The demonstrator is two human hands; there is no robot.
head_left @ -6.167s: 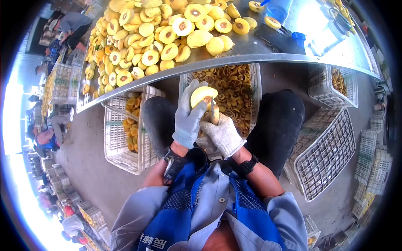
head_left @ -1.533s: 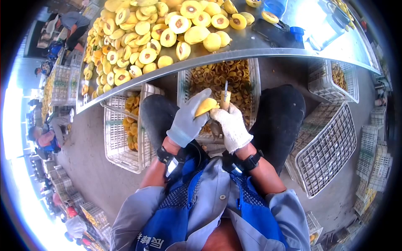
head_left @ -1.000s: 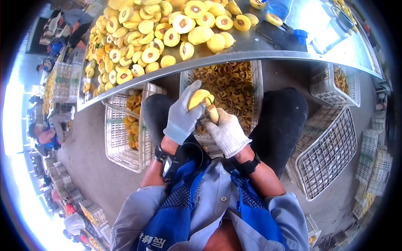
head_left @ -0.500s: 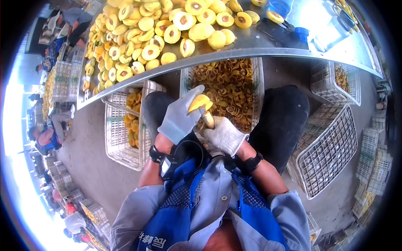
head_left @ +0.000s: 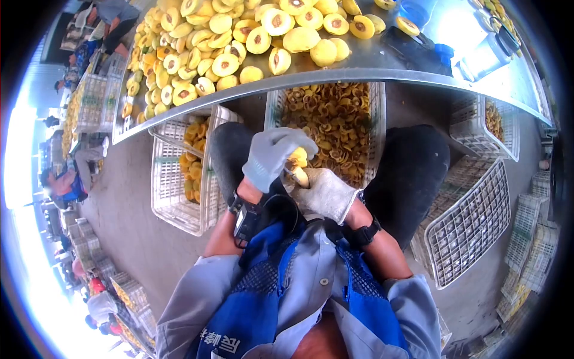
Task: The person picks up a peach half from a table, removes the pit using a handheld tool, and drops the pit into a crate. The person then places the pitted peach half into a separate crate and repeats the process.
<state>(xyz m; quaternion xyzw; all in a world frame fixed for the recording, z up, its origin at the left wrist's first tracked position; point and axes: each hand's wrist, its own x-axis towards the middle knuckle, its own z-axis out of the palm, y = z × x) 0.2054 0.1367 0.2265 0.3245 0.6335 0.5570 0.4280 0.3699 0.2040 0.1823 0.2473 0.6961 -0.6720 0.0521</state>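
My left hand, in a grey glove, is closed around a yellow peach half, its fingers curled over the top. In a whitish knit glove, my right hand grips a small wooden-handled tool. The tool points up at the fruit; its working end is hidden by the peach and fingers. Both hands are close together between my knees, over the near end of a white crate holding many brown-yellow fruit scraps. Above them, a heap of halved yellow peaches lies on the metal table.
The metal table's edge crosses ahead of my knees. A crate with yellow fruit pieces stands left; another crate lies tilted right. A blue-capped clear jug and dark object are on the table. Other people sit far left.
My left fingers have curled further over the peach half, and the hand has turned toward the right hand. The view has shifted slightly. The right hand still grips the tool.
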